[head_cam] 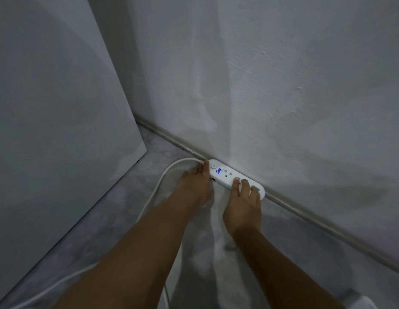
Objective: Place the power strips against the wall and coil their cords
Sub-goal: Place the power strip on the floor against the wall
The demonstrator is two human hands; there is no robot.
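Strip 1 at the wall, cord not coiled yet.

White oblong plastic power strip [225, 175] lies flat on the grey floor [127, 208], its long back edge touching the base of the pale plastered wall [283, 97], so the placing step looks approx. done for this one. L hand [197, 181] has straight fingers against the cord end. R hand [243, 206] has fingers [245, 184] spread apart and resting on top near the other end, pressing, not wrapped round it. The thick white cord [159, 184] runs loose from the strip's left end in a wide arc over the floor and out at the bottom left, so coiling is still to do. A small white object [368, 303] shows at the bottom right corner; can't tell if it's a 2nd strip.
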